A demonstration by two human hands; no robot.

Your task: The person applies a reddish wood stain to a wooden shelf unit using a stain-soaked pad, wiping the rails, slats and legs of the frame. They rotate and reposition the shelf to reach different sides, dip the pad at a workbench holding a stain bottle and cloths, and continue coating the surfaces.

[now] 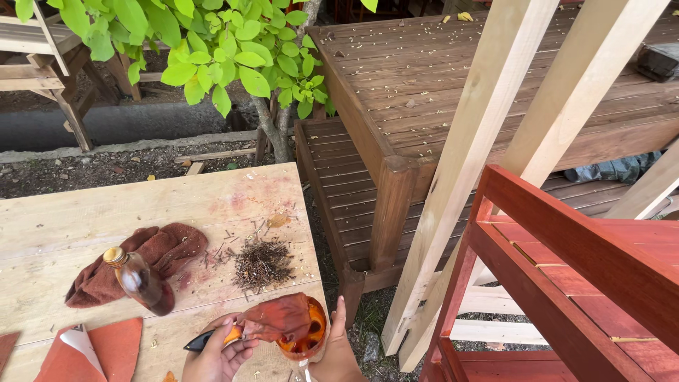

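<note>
My left hand (219, 357) grips a dark-handled tool (201, 340) wrapped in a reddish stained rag (283, 316), held over a clear cup of orange-red stain (305, 341). My right hand (338, 354) steadies that cup from the right side, fingers against its wall. Both are at the near edge of a pale wooden worktable (85, 212). A small bottle of dark liquid (141, 281) with a tan cap stands to the left, leaning on a crumpled brown-red cloth (159, 251).
A pile of small nails (262, 263) lies mid-table. Reddish sandpaper sheets (88, 350) sit at the near left. A red-stained wooden frame (573, 269) and bare timber posts (481, 141) stand to the right, dark wooden table and bench (438, 92) behind, a leafy shrub (226, 49) beyond.
</note>
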